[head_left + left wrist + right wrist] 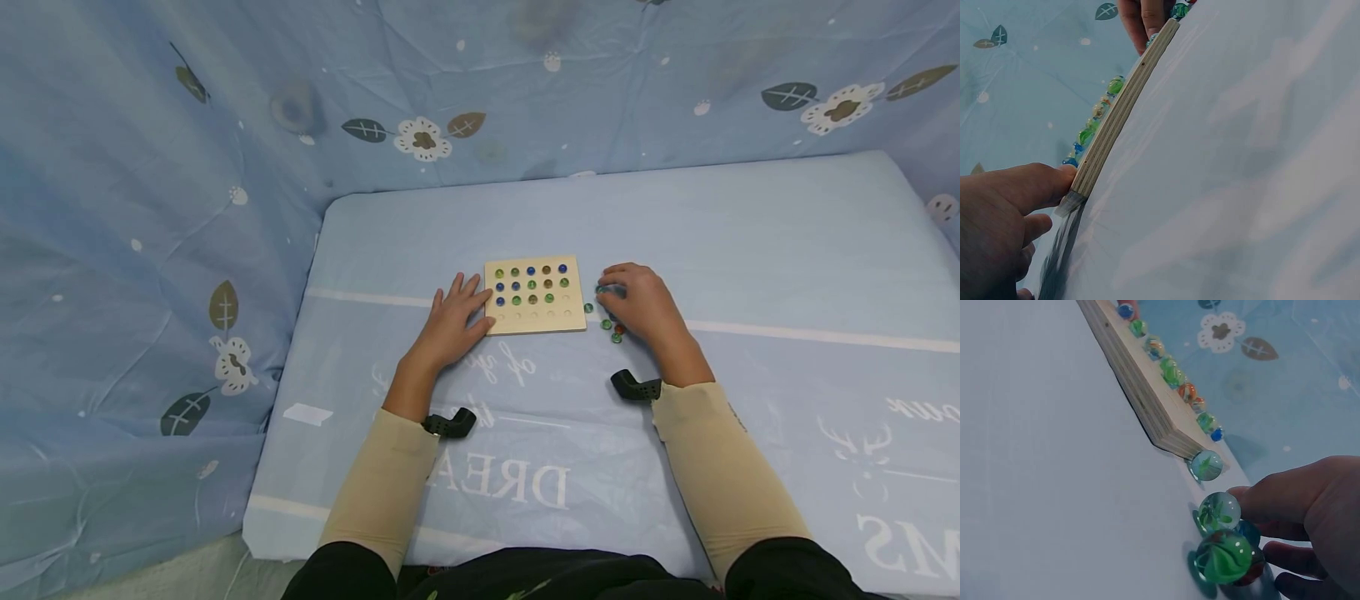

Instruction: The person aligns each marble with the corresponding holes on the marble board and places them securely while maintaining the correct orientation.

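Observation:
A pale wooden board (pixel 540 327) lies on the table, with several coloured glass marbles (pixel 532 284) seated in its three far rows. Bare hollows show along its near row and at the right end of the third row. My left hand (pixel 453 321) rests against the board's left edge, fingers spread and thumb at the near corner. Right of the board, my right hand (pixel 643 304) curls over loose marbles, its thumb and forefinger pinching a greenish marble (pixel 600 289). Loose green marbles (pixel 1225 556) sit near those fingers in the right wrist view, partly hiding a reddish one.
A light blue printed cloth (pixel 787 250) covers the table. Patterned blue fabric (pixel 525 100) hangs behind and at the left. One green marble (pixel 588 308) lies close by the board's right edge. Dark wrist straps (pixel 450 423) sit over beige sleeves.

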The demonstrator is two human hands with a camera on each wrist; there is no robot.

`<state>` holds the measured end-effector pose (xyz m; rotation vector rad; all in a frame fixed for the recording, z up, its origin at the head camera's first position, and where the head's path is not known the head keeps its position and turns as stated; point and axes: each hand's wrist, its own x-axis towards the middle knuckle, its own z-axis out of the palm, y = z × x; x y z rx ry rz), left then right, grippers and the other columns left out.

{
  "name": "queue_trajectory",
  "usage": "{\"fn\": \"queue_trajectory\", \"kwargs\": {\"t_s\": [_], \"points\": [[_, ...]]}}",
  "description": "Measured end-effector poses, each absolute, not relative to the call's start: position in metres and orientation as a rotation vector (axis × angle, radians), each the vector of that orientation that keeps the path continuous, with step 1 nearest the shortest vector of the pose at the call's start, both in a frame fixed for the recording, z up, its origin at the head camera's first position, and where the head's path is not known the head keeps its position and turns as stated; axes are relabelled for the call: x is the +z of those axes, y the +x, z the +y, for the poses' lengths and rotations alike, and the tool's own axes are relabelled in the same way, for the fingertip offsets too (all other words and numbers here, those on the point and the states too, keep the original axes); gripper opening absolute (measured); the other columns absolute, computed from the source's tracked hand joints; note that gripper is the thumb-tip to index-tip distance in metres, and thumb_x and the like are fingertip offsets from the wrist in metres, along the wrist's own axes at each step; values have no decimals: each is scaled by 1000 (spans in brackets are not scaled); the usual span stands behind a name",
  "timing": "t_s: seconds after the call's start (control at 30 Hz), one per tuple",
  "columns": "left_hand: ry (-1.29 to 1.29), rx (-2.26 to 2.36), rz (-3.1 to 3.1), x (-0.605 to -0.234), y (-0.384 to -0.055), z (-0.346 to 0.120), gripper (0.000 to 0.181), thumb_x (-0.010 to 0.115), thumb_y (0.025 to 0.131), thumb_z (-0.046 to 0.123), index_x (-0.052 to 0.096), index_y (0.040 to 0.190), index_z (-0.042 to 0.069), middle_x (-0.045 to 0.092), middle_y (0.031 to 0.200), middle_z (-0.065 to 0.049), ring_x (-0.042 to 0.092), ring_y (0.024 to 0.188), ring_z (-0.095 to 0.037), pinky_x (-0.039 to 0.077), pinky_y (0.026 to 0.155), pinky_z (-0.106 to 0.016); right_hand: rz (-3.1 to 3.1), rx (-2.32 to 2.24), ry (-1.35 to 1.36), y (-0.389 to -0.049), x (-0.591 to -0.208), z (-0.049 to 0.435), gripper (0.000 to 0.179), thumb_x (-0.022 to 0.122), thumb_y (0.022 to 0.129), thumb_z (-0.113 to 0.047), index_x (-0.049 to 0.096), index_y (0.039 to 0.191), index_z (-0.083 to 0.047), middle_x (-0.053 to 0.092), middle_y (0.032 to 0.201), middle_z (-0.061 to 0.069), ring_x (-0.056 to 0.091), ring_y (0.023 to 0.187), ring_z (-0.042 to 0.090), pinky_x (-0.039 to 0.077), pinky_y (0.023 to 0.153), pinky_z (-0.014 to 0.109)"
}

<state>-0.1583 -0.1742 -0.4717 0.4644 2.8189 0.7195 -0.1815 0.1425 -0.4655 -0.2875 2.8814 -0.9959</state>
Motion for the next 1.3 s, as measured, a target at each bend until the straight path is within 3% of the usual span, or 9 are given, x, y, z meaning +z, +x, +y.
{"fn": "queue_trajectory", "kwargs": {"t_s": [0.17, 0.57, 1.3], "points": [[466, 720, 2824, -472, -158, -174, 55, 52, 95, 41, 39, 145, 22, 15, 158, 1, -4, 146, -17, 0, 116, -51, 2886, -1002, -290, -182, -467, 142, 24, 67, 86, -15, 70, 106, -3, 57, 129, 15, 44, 127, 35, 33, 106, 51], [464, 709, 2822, -471, -158, -174, 55, 51, 95, 42, 38, 145, 23, 16, 158, 1, -4, 146, -17, 0, 116, -51, 2895, -966, -299, -182, -467, 140, 24, 67, 86, -15, 70, 106, -2, 56, 129, 17, 42, 128, 37, 32, 106, 52], [467, 705, 2827, -472, -157, -175, 55, 51, 95, 42, 38, 145, 23, 15, 158, 1, -5, 146, -17, 0, 116, -51, 2913, -985, -354, -179, -466, 137, 33, 66, 88, -17, 66, 116, -2, 56, 130, 14, 42, 129, 34, 32, 107, 50]]}}
